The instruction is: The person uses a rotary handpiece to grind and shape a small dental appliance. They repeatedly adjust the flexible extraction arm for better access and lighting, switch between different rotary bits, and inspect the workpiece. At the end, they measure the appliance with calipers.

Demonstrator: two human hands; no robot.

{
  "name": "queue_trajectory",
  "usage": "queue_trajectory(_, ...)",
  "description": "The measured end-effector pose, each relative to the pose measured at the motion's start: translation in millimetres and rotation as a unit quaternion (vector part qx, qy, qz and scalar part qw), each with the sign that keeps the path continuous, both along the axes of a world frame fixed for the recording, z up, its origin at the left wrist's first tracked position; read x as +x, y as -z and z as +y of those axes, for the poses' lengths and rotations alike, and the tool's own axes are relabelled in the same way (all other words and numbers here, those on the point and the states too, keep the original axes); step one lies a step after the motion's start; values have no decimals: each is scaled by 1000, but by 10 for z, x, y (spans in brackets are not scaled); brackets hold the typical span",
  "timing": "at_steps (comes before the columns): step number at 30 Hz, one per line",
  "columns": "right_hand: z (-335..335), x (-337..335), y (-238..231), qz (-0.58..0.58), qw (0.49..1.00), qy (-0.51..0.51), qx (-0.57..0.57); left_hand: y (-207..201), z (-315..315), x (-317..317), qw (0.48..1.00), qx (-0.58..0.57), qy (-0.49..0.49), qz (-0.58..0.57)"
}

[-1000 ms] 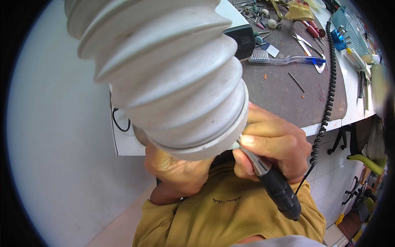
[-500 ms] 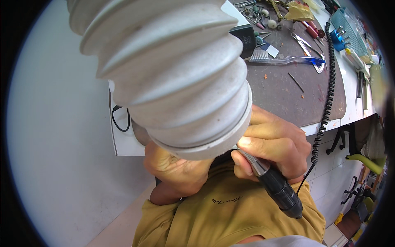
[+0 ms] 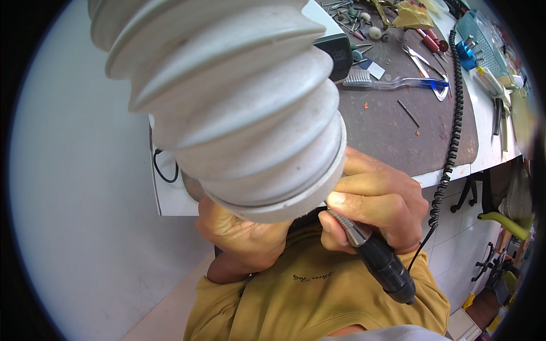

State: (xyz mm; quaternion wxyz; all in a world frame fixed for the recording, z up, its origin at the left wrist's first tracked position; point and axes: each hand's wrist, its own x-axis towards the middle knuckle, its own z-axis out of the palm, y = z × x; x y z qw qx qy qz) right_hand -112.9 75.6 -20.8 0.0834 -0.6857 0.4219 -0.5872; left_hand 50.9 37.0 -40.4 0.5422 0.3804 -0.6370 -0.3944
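My right hand (image 3: 378, 202) grips a rotary tool handpiece (image 3: 382, 264) with a black body and a ribbed silver neck, thumb and fingers closed round the neck. Its tip points up and left, out of sight under a wide white ribbed suction hose (image 3: 244, 125). Left of it, my left hand (image 3: 242, 236) is curled closed at the hose's mouth. The hose covers its fingertips, so whatever they hold cannot be made out. Both hands are near the table's front edge, above my mustard shirt.
On the brown mat (image 3: 375, 125) lie a clear toothbrush (image 3: 398, 83), a thin metal rod (image 3: 408, 113), calipers (image 3: 424, 68) and several small burrs. A black coiled cord (image 3: 456, 113) runs down the right. Behind it stand a teal basket (image 3: 483, 40) and a blue bur holder (image 3: 467, 55).
The hose has shifted very slightly left in the view. The right hand and handpiece have moved a touch left and down; both grips look the same.
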Motion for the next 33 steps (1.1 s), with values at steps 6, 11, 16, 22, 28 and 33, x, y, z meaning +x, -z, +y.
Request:
queue_trajectory(6,-16,10,3,3,1000,8,1,11,-18,7,1000,-15,4,-3)
queue_trajectory(11,-1,7,-20,4,1000,4,11,-54,-15,22,1000,6,22,-14)
queue_trajectory(16,-5,11,-4,-12,1000,4,9,-55,-10,28,999,2,27,-19)
queue_trajectory(22,-30,48,26,-35,999,14,-8,-19,-45,33,998,-31,47,-13)
queue_trajectory(28,-20,32,-3,-31,999,6,-5,16,-50,40,998,-49,47,-3)
queue_trajectory(33,-65,52,36,-107,994,22,-32,-18,-49,60,998,-24,55,-11)
